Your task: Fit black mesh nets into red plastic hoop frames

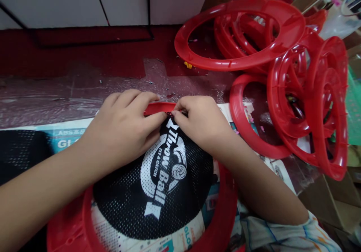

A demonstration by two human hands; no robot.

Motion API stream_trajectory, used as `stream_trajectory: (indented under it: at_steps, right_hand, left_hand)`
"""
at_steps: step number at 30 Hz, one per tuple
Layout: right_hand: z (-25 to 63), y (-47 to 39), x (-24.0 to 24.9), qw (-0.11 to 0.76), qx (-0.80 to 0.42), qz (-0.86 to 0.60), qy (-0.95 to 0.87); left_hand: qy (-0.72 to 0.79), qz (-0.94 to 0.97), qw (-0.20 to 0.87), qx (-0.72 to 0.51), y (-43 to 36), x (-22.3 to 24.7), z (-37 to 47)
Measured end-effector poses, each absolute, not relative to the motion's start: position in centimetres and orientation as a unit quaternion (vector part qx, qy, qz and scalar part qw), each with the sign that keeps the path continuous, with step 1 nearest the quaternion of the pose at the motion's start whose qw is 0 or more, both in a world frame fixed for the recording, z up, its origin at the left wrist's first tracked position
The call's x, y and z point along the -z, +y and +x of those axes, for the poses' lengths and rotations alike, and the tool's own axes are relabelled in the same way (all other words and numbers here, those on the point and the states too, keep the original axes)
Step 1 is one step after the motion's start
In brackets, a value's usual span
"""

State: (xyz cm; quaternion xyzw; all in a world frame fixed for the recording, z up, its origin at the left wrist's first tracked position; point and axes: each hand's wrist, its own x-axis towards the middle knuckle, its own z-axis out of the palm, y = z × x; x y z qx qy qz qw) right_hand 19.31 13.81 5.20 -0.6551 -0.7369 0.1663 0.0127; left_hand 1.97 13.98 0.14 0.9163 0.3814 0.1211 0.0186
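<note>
"Black mesh disc in the head view: where does it lie?"

"Over the middle of a red ring. Its far edge meets the ring's far rim, and its near edge falls inside, short of the near rim. White print across it reads 'Throw Ball', running slantwise."

"And the right hand?"

"Thumb and forefinger are brought together at the tips, pinching the mesh's far edge, just beside the ring's rim. The other fingers curl in."

"What of the left hand?"

"Its thumb reaches across to that same edge, tip almost meeting the right fingertips. Its fingers stretch over the far rim, apart from the thumb. I can't tell whether they clasp anything."

"What's beneath the ring?"

"Printed sheets, white and blue, on a dark red table scattered with scraps. More black mesh lies at the left."

"To the right?"

"A jumble of red rings, overlapping, several tilted, with a yellow scrap near the topmost. A patterned sleeve shows on the right arm."

"And at the back?"

"A black wire frame before a pale panel."
</note>
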Motion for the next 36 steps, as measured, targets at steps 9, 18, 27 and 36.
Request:
stream_trajectory:
  at_steps: [9, 18, 27, 36]
  right_hand:
    - [21.1, 12.7, -6.1, 0.077, -0.244, -0.666, -0.7]
    - [22.4, 12.7, -4.8, 0.1, -0.262, -0.683, -0.674]
    - [22.6, 12.6, -5.0, 0.087, -0.277, -0.68, -0.674]
    - [22.4, 12.6, -5.4, 0.068, -0.261, -0.67, -0.692]
  left_hand:
    - [0.33, 0.923, 0.065, -0.186, 14.1, 0.1, 2.1]
    - [0.276, 0.944, 0.058, -0.172, 13.8, 0.9, 2.0]
    - [0.295, 0.942, 0.064, -0.143, 14.0, 1.1, 1.8]
    - [0.301, 0.939, 0.087, -0.145, 13.8, 1.0, 2.1]
